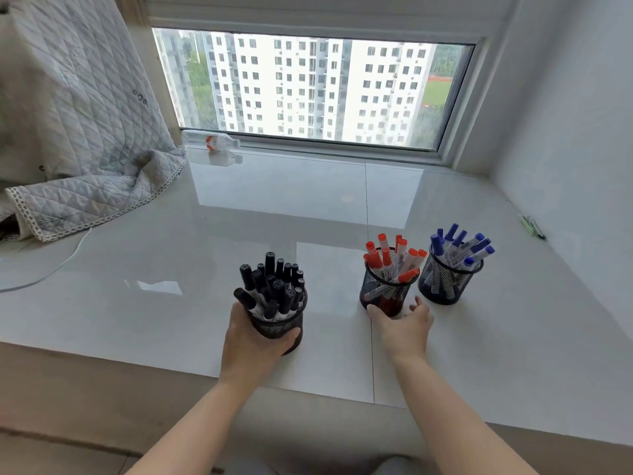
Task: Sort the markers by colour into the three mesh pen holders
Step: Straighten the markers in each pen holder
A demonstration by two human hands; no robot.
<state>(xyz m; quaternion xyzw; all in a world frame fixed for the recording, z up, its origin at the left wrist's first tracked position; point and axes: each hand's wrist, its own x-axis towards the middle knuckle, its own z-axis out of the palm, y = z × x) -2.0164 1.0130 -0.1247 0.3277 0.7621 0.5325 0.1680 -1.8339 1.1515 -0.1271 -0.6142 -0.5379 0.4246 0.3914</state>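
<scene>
Three mesh pen holders stand on the glossy white bench (308, 207) below the window (308, 87), and we find each one filled with markers of a single colour. The left holder (279, 325) contains the black markers (274, 286). The middle holder (385, 289) contains the red markers (394, 258). The right holder (448, 281) contains the blue markers (459, 248). The middle and right holders stand just beside each other; the left holder stands apart from them, nearer the front edge of the bench.

We see the left hand (251, 341) gripping the left holder, with the fingers curled round its near side and the thumb across its lower wall. The right hand (404, 325) is at the base of the middle holder with its fingers spread wide to either side of it (we cannot tell whether the fingertips touch the mesh); it grips nothing.

At the far left, a quilted blanket (85, 132) drapes down onto the bench. A white cable (58, 262) runs out from under it. A clear plastic bottle (214, 142) with a red label lies on its side against the window frame. A small green object (532, 227) lies near the right wall.
</scene>
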